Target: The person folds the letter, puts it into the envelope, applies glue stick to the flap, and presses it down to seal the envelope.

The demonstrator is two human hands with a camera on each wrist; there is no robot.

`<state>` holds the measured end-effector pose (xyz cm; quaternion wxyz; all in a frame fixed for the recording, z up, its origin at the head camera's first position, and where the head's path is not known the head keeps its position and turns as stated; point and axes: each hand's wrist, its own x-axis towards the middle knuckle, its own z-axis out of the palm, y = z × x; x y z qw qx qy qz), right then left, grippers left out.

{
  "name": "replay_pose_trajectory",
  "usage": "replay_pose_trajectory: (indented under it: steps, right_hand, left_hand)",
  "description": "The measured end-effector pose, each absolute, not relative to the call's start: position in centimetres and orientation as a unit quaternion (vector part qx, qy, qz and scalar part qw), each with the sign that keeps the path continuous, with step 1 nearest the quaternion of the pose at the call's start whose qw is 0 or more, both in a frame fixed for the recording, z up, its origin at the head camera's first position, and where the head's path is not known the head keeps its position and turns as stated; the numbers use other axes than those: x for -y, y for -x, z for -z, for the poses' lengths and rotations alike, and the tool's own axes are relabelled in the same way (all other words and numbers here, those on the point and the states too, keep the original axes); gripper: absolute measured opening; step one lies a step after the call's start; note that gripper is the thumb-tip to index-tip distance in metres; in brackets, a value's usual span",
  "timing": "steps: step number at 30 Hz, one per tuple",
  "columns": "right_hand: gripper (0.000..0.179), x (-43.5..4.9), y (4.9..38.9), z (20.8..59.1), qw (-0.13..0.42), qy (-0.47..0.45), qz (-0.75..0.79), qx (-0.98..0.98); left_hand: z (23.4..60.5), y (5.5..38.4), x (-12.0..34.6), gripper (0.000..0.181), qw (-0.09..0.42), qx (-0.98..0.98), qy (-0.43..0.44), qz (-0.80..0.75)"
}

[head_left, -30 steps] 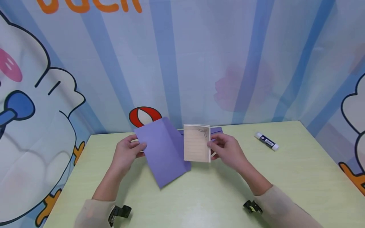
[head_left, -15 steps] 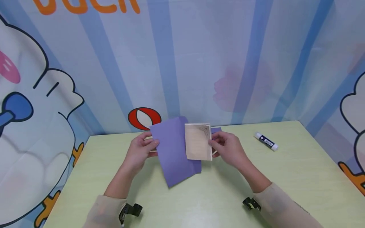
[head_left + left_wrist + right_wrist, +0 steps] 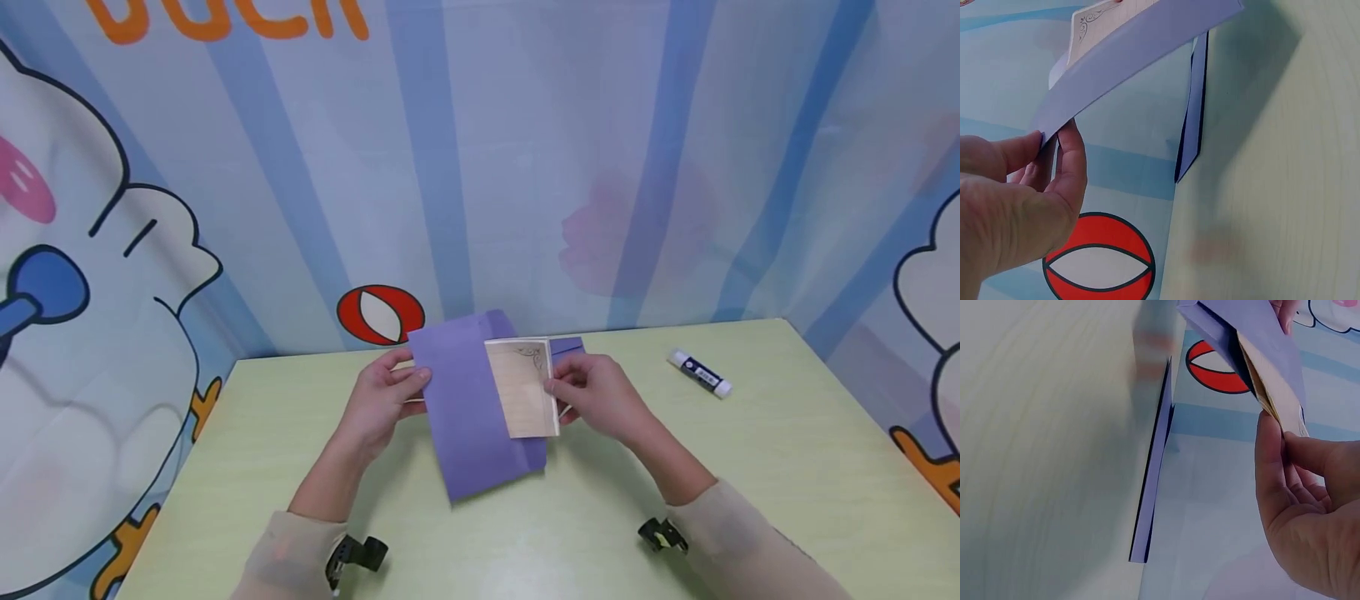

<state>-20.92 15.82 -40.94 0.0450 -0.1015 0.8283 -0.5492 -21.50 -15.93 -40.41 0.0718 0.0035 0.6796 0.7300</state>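
My left hand (image 3: 386, 396) pinches the left edge of a purple envelope (image 3: 465, 417), held tilted above the table with its open side to the right. With thumb and fingers my right hand (image 3: 600, 392) pinches the right edge of a folded sheet of cream letter paper (image 3: 523, 387), lined and with a scroll design in one corner. The left part of the paper is hidden inside the envelope's mouth. In the right wrist view the paper's folded layers (image 3: 1279, 387) enter the opening between the envelope's walls (image 3: 1266, 325).
Behind the paper, a second flat purple piece (image 3: 567, 344) lies at the table's back edge. A glue stick (image 3: 701, 372) with white ends is on the right of the pale table (image 3: 750, 467). A printed cartoon backdrop (image 3: 517, 167) stands behind.
My left hand has brought the envelope rightward and turned it more upright, over the paper. The paper's left part has gone inside the envelope, while my right hand stays nearly in place.
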Motion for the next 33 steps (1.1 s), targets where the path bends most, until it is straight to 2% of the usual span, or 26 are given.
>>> replay_pose_trajectory:
  steps: [8,17,28,30,33]
  right_hand:
    - [0.003,-15.1,19.8,40.3,-0.041,0.139,0.457,-0.877]
    - [0.006,-14.1,19.1,39.5,-0.143,0.191,0.312,-0.92]
    - [0.015,-13.2,18.8,39.8,-0.185,0.185,0.214,-0.941]
    - [0.015,-13.1,18.8,39.8,-0.18,0.195,0.226,-0.937]
    - [0.008,-13.3,19.1,40.0,-0.144,0.194,0.277,-0.93]
  left_hand:
    - [40.2,21.2,14.9,0.035,0.047,-0.701,0.009,-0.711]
    - [39.8,21.1,14.0,0.036,0.037,-0.717,0.007,-0.696]
    - [39.6,21.0,13.3,0.037,0.048,-0.707,-0.001,-0.706]
    - [39.5,21.0,13.2,0.036,0.049,-0.706,-0.003,-0.707]
    - [39.3,21.0,13.1,0.037,0.052,-0.703,-0.005,-0.709]
